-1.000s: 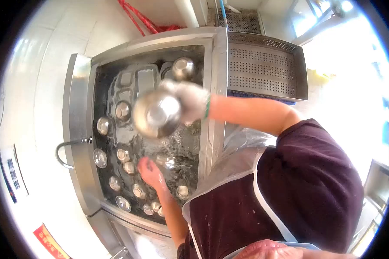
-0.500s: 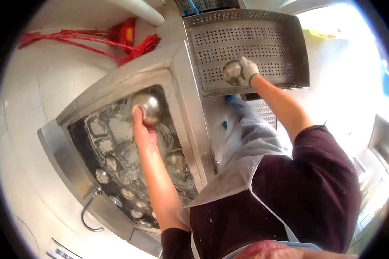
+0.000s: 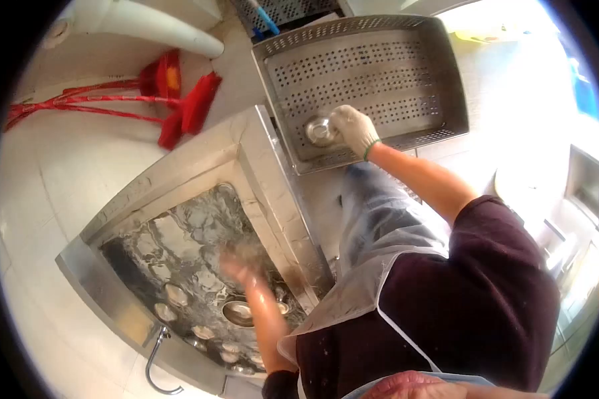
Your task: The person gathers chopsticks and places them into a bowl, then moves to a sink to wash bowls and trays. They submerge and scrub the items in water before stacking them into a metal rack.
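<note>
My left hand point(image 3: 241, 267), bare and wet, is over the churning water of the metal sink point(image 3: 283, 219). Motion blurs its fingers, and I cannot make out anything in them. A wide metal bowl point(image 3: 236, 314) lies in the water beside my left wrist. My right hand point(image 3: 354, 130) wears a pale knitted glove with a green cuff edge. Its fingers are closed at the rim of a small shiny metal bowl point(image 3: 319, 132), in the near left corner of the perforated metal tray point(image 3: 456, 100).
Several small metal bowls point(image 3: 203, 332) lie in the lower part of the sink. A curved metal tap point(image 3: 154, 362) stands at its outer edge. Red brooms point(image 3: 196, 103) lie on the floor beyond. Another perforated tray point(image 3: 289, 10) sits behind, with a blue-handled tool point(image 3: 266, 18).
The view has shifted. My left hand has moved down the sink, and the shiny bowl it held is no longer seen in it. My right hand has moved its bowl toward the tray's left corner.
</note>
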Available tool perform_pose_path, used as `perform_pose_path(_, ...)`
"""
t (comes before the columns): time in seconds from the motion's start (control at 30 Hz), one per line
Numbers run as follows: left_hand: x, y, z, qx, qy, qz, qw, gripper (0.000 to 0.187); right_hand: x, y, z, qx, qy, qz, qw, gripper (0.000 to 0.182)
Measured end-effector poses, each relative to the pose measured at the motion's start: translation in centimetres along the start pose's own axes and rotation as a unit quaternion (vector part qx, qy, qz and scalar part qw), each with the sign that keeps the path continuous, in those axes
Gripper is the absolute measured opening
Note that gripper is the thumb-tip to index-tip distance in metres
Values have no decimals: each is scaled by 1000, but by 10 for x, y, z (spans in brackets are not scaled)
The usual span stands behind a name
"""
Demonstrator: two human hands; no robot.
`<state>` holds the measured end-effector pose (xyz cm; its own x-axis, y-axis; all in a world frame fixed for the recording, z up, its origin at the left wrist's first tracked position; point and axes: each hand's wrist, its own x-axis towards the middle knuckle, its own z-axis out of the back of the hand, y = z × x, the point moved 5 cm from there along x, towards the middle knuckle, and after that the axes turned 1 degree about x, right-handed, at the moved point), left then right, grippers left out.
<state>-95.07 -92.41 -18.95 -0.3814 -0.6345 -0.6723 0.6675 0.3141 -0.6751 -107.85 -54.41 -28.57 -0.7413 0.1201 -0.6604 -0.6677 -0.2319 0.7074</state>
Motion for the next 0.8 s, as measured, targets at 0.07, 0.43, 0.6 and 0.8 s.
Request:
perform_pose_path(0.07,-64,-36,4,40,-5,-68,997,57,-50,64,3,-93,51,281,954,18)
perform_pose_path(0.43,-129,-131,-48,250,-158,-658,692,58,-234,219,-106,178,460,135,859,47)
perform_pose_path(0.6,-44,-162,-8,395,-64,-586,705,64,-181,229,-54,383,306,133,861,33)
perform_pose_path(0.8,154,-104,13,519,-20,-373,769,75,5,115,33,493,-13,4,870,32)
